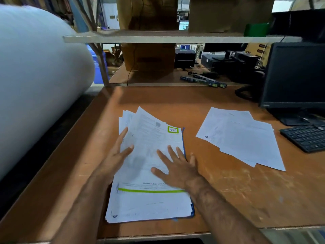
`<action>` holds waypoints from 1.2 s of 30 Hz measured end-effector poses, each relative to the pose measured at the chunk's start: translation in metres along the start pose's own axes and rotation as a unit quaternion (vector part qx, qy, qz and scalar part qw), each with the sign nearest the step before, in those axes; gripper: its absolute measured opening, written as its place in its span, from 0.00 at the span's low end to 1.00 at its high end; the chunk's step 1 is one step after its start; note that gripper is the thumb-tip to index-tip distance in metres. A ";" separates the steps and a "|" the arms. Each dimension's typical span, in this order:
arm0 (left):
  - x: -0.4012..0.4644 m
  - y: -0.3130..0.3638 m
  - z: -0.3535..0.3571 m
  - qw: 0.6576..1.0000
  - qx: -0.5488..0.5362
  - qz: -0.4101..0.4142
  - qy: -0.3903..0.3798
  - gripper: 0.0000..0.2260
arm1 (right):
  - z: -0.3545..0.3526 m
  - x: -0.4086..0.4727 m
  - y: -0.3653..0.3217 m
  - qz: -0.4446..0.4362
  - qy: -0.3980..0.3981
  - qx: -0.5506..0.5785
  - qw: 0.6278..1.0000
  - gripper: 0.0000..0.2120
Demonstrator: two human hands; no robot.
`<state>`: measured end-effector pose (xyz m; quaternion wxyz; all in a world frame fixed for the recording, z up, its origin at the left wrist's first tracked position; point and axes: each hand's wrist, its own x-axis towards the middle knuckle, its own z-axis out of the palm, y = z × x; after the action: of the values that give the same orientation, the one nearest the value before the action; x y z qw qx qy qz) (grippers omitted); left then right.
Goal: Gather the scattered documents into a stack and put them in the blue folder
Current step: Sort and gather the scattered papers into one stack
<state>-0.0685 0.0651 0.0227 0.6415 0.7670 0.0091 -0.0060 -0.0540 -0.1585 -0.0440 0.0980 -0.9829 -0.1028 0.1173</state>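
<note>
Green-logoed documents (pixel 151 173) under flat hands (pixel 147 161)

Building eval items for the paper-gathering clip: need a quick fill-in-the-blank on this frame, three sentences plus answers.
1. Both hands, left hand and right hand, lie flat on the paper pile, which rests on a ____ folder.
2. The loose sheets lie to the pile's ____.
3. The keyboard sits in front of a dark ____.

Answers: blue; right; monitor

Two bare forearms, sleeveless in view, left hand (pixel 116 155) and right hand (pixel 175 166) without rings or watch.
</note>
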 end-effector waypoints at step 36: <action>0.071 0.022 0.004 0.969 -0.043 0.209 -0.122 0.20 | -0.103 0.038 0.049 -0.087 0.256 0.533 0.802 0.27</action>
<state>0.0027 0.0573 0.0424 0.6576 0.7169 -0.2291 0.0348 0.0167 -0.2140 0.0355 0.6392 -0.7567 -0.0803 -0.1115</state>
